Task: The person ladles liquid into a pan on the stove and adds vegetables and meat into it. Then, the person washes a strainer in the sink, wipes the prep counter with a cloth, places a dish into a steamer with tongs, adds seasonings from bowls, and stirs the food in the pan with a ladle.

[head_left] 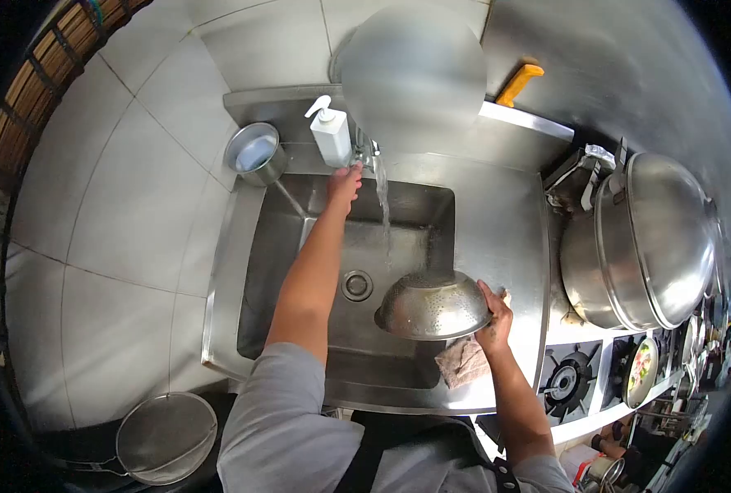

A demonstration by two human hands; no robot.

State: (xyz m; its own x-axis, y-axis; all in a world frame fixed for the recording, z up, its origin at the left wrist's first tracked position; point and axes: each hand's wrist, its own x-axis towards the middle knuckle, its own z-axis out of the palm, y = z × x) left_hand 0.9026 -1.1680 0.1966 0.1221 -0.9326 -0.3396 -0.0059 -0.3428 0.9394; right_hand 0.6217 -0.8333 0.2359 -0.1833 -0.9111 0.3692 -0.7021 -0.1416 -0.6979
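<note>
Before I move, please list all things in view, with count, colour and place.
Sink: 1, grey, centre
Colander: 1, silver, over sink's right side
Tap: 1, silver, behind sink, running
Pump bottle: 1, white, left of tap
Saucepan: 1, silver, sink's back left corner
Cloth: 1, brownish, sink's front right corner
Lidded pot: 1, silver, right
Burner: 1, black, lower right
Food pan: 1, pale, right of burner
Mesh strainer: 1, silver, lower left
Handle: 1, orange, upper right
Blurred round thing: 1, grey, top centre
Woven thing: 1, brown, upper left
Clutter: far right, unclear count
Apron: 1, black, bottom
Sleeves: 2, grey, bottom
Left hand: 1, bare, at tap
Right hand: 1, bare, holding colander
</note>
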